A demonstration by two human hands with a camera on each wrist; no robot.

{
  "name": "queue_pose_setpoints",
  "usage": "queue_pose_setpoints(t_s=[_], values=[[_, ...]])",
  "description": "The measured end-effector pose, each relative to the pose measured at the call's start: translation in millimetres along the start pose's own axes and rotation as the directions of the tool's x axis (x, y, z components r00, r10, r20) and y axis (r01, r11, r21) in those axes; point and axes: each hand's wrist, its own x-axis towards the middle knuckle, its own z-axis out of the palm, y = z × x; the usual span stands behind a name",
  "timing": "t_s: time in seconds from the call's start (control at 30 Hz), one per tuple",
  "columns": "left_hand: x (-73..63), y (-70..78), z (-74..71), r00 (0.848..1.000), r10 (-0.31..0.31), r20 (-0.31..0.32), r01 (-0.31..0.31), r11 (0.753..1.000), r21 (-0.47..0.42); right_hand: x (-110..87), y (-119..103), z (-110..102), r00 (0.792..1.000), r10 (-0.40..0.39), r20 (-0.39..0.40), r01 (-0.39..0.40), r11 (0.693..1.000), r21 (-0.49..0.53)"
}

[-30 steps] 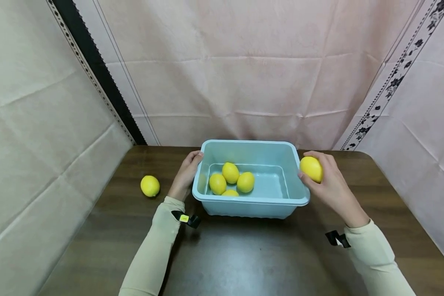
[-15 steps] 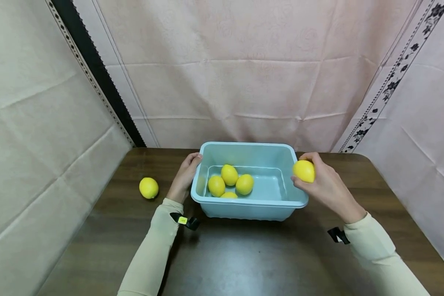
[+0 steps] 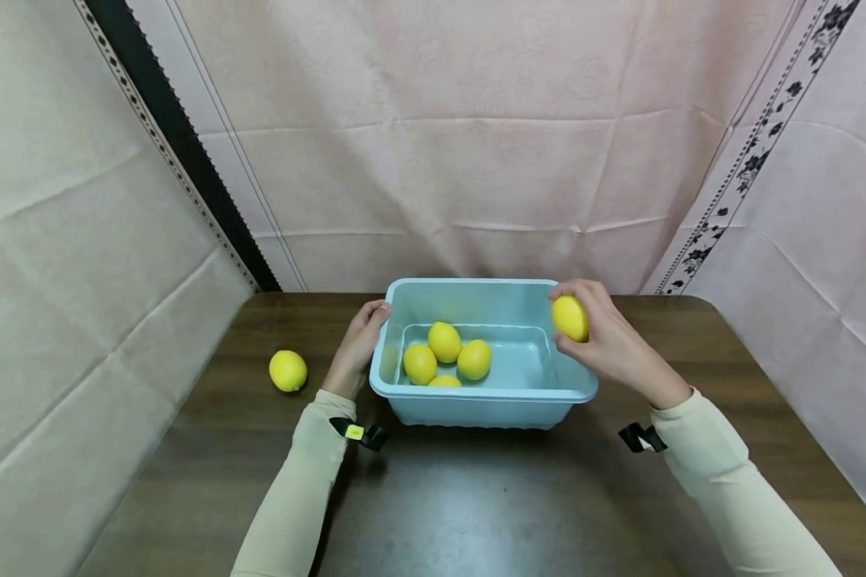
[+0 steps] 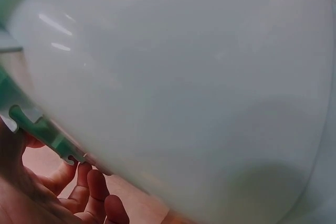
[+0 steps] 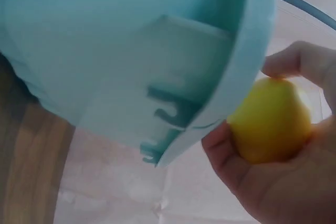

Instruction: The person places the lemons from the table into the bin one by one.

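Observation:
In the head view a light blue plastic basin (image 3: 483, 410) stands on the table, with several lemons (image 3: 444, 343) grouped in its left half. My left hand (image 3: 358, 346) grips the basin's left rim; the left wrist view shows the fingers (image 4: 97, 184) curled at the rim's underside. My right hand (image 3: 609, 340) holds another lemon (image 3: 570, 318) between thumb and fingers, at the basin's right rim and partly over the opening. The right wrist view shows that lemon (image 5: 270, 121) close beside the rim. The basin's wall fills most of the left wrist view.
One lemon (image 3: 288, 371) lies on the dark wooden table (image 3: 476, 497) left of my left hand. Pale cloth (image 3: 491, 176) hangs behind the table and along both sides. The basin stands near the table's back edge.
My right hand has carried its lemon leftward, from outside the basin's right side to over its right rim. My left hand keeps its grip, and the other lemons stay where they were.

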Motion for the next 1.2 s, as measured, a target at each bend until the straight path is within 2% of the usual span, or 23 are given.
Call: queue_pose_setpoints(t_s=[0.17,0.33,0.53,0.73,0.93,1.2], values=[[0.2,-1.1,0.7,1.000,0.005,-0.003,-0.005,1.000,-0.002,5.0,-2.8,-1.9,0.995,0.047,0.087,-0.047,0.999,0.001],[-0.9,-2.8,2.6,1.000,-0.007,0.018,0.008,1.000,-0.023,8.4,2.8,0.5,0.991,0.059,0.118,-0.059,0.998,-0.002],[-1.5,-2.9,-1.9,1.000,-0.007,0.012,0.008,0.999,-0.050,24.9,9.4,7.3,0.987,0.041,0.156,-0.035,0.999,-0.038],[0.4,-4.4,-0.8,1.000,-0.019,0.020,0.020,0.999,-0.051,35.4,23.1,16.5,0.992,0.005,0.125,-0.001,0.999,-0.033],[-0.9,-5.3,3.0,0.998,-0.043,0.038,0.045,0.997,-0.059,34.1,35.9,29.9,0.999,-0.013,0.052,0.015,0.999,-0.028],[1.3,-4.8,1.7,0.999,-0.042,0.025,0.043,0.998,-0.047,33.7,33.6,40.8,0.999,-0.003,0.037,0.006,0.997,-0.075]])
